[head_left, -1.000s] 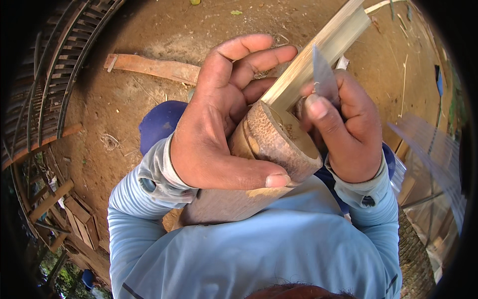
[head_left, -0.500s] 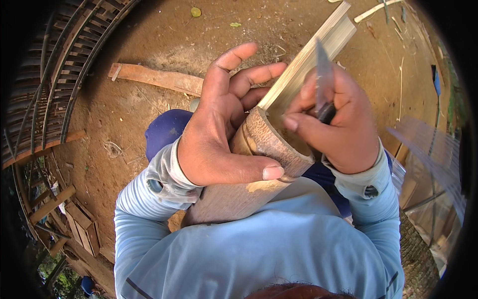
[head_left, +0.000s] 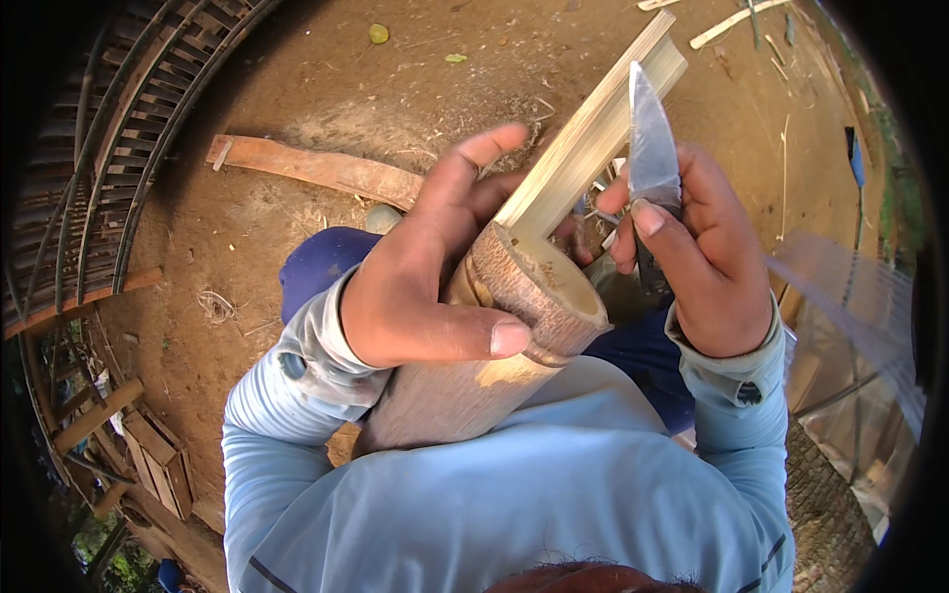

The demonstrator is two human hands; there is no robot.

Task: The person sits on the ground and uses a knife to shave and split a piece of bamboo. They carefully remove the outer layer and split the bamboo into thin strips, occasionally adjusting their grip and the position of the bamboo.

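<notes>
A thick bamboo tube (head_left: 445,395) leans against my blue shirt, its cut mouth facing up and away from me. From the far side of its rim a long pale split strip of wall (head_left: 583,133) stands out, attached to the tube. My left hand (head_left: 425,267) is wrapped round the tube near the rim, thumb along the near side, index finger lifted, other fingers partly hidden behind the strip. My right hand (head_left: 707,252) grips a knife (head_left: 654,143) by its dark handle, blade pointing up, just right of the strip and apart from the tube.
A reddish wooden board (head_left: 306,165) lies on the dirt ground at left. Slatted bamboo furniture (head_left: 148,128) stands at the far left, clear plastic sheeting (head_left: 850,306) at the right. A log (head_left: 830,504) lies at lower right, with scattered bamboo strips (head_left: 736,25) at top right.
The knife and my right hand have moved right, away from the tube's mouth, and the blade now shows its flat side. The tube and my left hand have shifted slightly left.
</notes>
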